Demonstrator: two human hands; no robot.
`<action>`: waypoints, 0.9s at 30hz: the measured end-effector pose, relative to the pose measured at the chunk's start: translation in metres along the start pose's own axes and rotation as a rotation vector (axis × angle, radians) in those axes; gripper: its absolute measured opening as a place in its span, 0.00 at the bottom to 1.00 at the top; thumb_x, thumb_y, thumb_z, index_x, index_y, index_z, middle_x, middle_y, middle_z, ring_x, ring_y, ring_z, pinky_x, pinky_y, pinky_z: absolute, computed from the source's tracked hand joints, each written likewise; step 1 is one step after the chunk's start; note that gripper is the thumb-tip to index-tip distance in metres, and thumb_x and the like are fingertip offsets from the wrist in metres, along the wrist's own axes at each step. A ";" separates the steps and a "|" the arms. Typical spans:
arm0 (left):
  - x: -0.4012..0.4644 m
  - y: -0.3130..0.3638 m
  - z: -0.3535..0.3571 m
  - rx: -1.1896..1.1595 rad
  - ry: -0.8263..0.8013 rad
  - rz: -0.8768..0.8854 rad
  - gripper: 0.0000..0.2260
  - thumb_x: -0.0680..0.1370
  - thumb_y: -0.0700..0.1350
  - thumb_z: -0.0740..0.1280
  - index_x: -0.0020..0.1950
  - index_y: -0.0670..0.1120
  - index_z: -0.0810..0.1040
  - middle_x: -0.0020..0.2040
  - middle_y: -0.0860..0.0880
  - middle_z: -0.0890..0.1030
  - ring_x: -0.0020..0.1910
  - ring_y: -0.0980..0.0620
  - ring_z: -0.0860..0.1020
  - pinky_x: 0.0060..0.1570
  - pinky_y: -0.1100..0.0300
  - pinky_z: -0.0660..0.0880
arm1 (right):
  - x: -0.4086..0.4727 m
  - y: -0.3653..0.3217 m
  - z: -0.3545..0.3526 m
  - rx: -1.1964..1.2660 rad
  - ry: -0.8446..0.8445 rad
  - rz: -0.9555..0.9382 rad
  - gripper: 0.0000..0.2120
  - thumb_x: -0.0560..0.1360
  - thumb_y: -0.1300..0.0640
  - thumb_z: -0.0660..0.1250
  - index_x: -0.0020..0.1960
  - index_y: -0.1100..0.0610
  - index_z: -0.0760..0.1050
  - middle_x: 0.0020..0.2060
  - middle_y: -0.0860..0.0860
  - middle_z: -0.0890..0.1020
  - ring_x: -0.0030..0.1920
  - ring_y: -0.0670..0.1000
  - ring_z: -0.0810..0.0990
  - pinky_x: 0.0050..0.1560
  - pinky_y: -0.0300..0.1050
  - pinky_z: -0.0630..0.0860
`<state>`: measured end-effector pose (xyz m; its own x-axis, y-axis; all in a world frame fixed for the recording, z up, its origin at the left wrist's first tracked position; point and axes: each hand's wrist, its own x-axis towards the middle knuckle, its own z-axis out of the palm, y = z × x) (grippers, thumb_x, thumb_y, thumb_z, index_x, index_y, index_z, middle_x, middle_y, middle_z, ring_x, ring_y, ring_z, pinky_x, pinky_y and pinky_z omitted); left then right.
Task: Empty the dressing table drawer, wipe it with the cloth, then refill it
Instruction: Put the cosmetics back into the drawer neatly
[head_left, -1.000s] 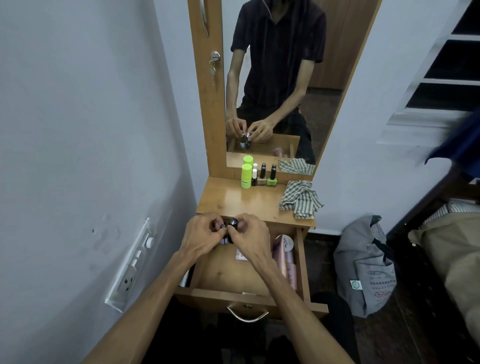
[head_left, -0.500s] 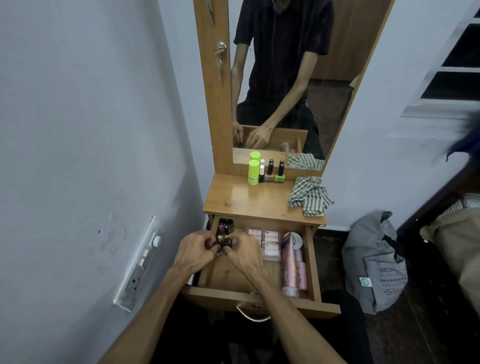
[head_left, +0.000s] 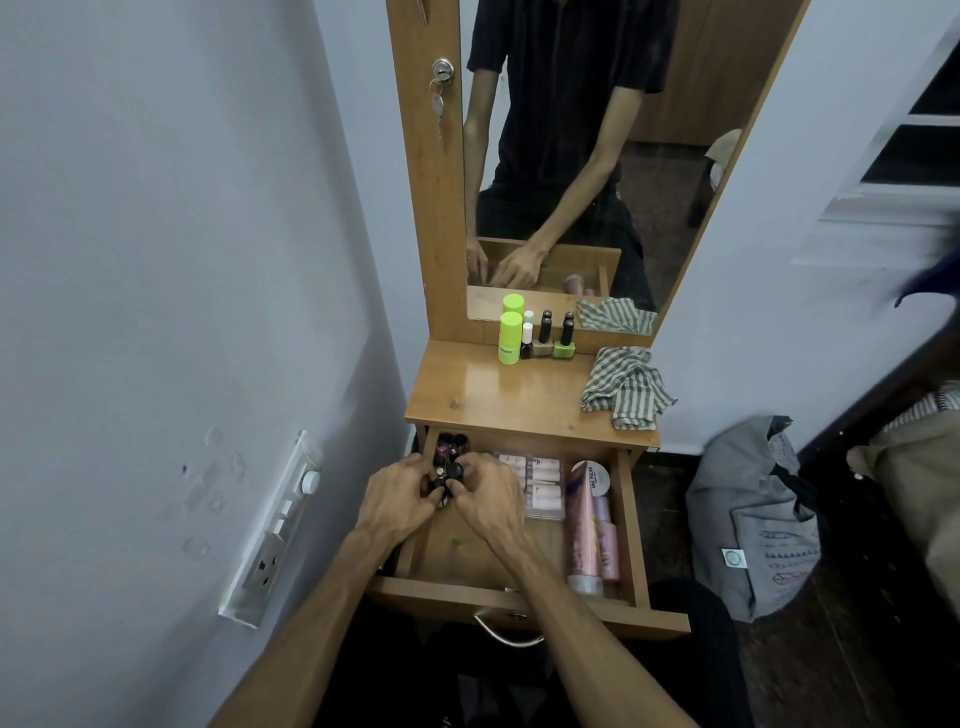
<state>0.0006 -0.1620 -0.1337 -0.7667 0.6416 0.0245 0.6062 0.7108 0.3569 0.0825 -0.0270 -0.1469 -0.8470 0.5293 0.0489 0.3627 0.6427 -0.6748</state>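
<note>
Head view: the drawer (head_left: 631, 525) stands open under the desk (head_left: 498, 395). Both the left hand (head_left: 397, 499) and the right hand (head_left: 485, 493) curl around small dark bottles (head_left: 448, 470) at the drawer's back left corner, standing upright, directly between the hands. The cloth (head_left: 626, 387) lies on the desk's right edge.

Bottles (head_left: 535, 340) stand at the tabletop's back, cloth (head_left: 626, 388) to their right; below, tubes (head_left: 592, 535) lie along the open drawer's (head_left: 519, 597) right side.
</note>
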 end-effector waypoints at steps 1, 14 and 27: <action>0.000 0.001 0.000 0.002 -0.002 0.001 0.07 0.73 0.51 0.72 0.43 0.50 0.79 0.39 0.57 0.73 0.38 0.51 0.78 0.39 0.56 0.76 | 0.000 0.001 0.000 0.005 0.002 -0.004 0.11 0.72 0.52 0.73 0.54 0.50 0.83 0.46 0.49 0.84 0.48 0.52 0.81 0.43 0.45 0.73; -0.003 0.006 -0.003 -0.012 0.085 0.002 0.12 0.73 0.56 0.72 0.51 0.51 0.82 0.45 0.54 0.80 0.43 0.50 0.80 0.41 0.57 0.74 | -0.005 0.009 -0.006 0.055 0.000 -0.022 0.20 0.71 0.51 0.74 0.63 0.50 0.80 0.51 0.48 0.85 0.50 0.50 0.83 0.48 0.44 0.80; 0.060 0.072 -0.027 -0.157 0.299 0.158 0.10 0.76 0.52 0.64 0.48 0.48 0.81 0.43 0.52 0.82 0.41 0.49 0.80 0.38 0.55 0.75 | 0.033 0.004 -0.073 0.167 0.284 -0.049 0.06 0.74 0.52 0.70 0.49 0.51 0.85 0.43 0.45 0.86 0.37 0.44 0.83 0.42 0.43 0.79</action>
<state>-0.0073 -0.0800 -0.0807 -0.7081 0.6108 0.3542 0.7001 0.5420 0.4649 0.0843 0.0335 -0.0947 -0.7115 0.6480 0.2717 0.2356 0.5842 -0.7766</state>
